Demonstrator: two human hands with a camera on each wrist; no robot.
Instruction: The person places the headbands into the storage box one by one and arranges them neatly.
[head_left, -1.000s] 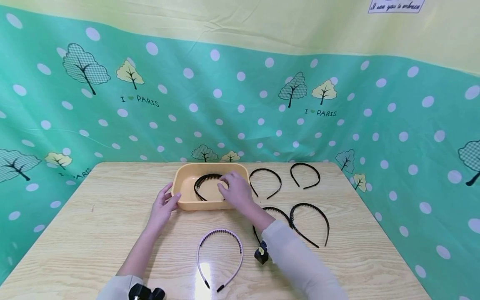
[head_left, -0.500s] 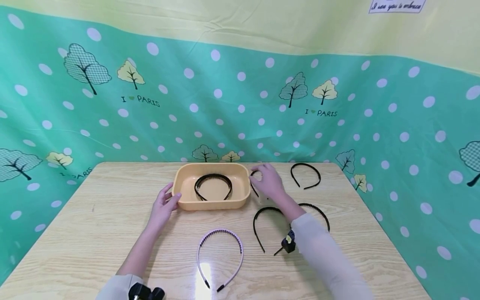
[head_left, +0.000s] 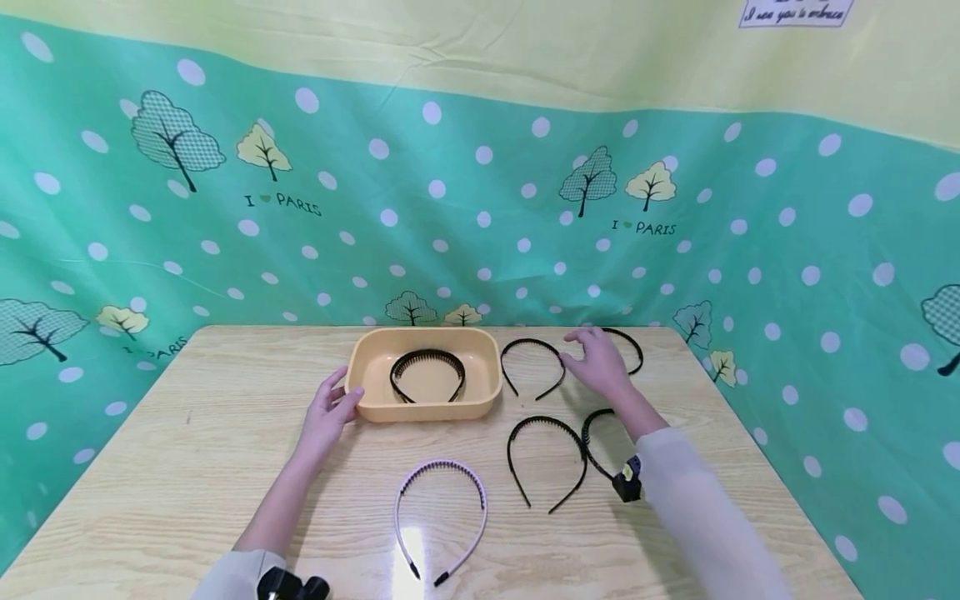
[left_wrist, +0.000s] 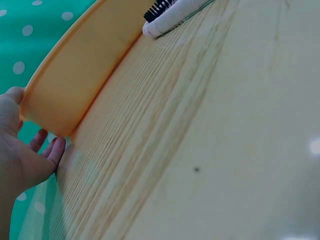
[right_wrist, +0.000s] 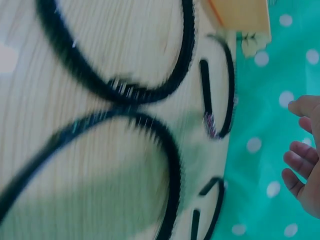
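My left hand (head_left: pixel 328 417) grips the left end of a peach plastic box (head_left: pixel 423 412), thumb at its rim and fingers along the outside. Inside the box lie black toothed headbands (head_left: pixel 428 353), overlapping one another. My right hand (head_left: pixel 600 364) is over the back right of the table with its fingers spread and nothing in them. It passes in front of a black headband (head_left: pixel 639 354), hiding its left part. Just left of that hand lies another black headband (head_left: pixel 531 341). In the right wrist view the fingers (right_wrist: pixel 301 155) are loosely bent.
A lilac headband (head_left: pixel 445 462) with dark teeth lies in front of the box. Two black headbands, a left one (head_left: pixel 547 419) and a right one (head_left: pixel 586 435) partly under the right forearm, lie side by side at front right. A polka-dot cloth (head_left: pixel 480 208) hangs behind the table.
My right hand has moved out of the box and rightward past the nearer back headband toward the far right one. The left hand and the box have stayed in place.
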